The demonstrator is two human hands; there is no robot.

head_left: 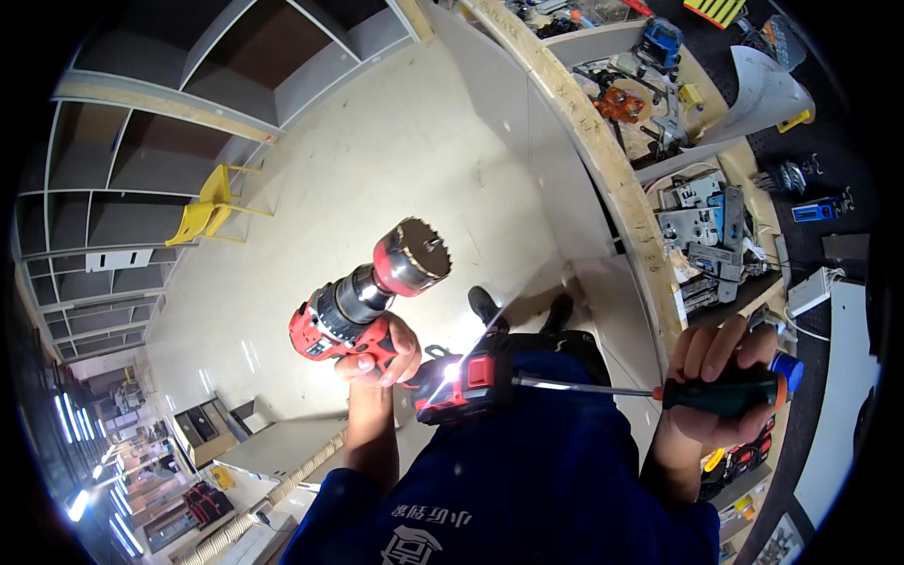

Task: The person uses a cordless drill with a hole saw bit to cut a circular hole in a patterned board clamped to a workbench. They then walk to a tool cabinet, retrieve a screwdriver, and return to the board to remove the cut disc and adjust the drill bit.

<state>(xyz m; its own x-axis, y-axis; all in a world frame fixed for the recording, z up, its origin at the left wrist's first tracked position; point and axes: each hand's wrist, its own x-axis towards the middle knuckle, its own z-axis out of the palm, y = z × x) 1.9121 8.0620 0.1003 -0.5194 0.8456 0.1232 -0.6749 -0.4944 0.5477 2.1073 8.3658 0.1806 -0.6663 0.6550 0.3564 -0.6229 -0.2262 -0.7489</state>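
My left hand (384, 356) is wrapped round the grip of a red and black cordless drill (320, 330). A hole saw (414, 259) with a toothed rim and a red band sits in its chuck, pointing up and to the right. The drill's battery (461, 391) is at the foot of the grip, with a bright light shining beside it. On the right, my right hand (718, 356) grips a screwdriver (720, 395) by its dark green handle. Its long metal shaft points left, the tip close to the battery. Whether they touch I cannot tell.
A workbench (603, 174) with wooden-edged bins of metal hinges and fittings (702, 235) runs along the right. A blue cap-like object (789, 372) is beside the screwdriver handle. A yellow chair (209, 207) stands by grey shelves (160, 151) on the left.
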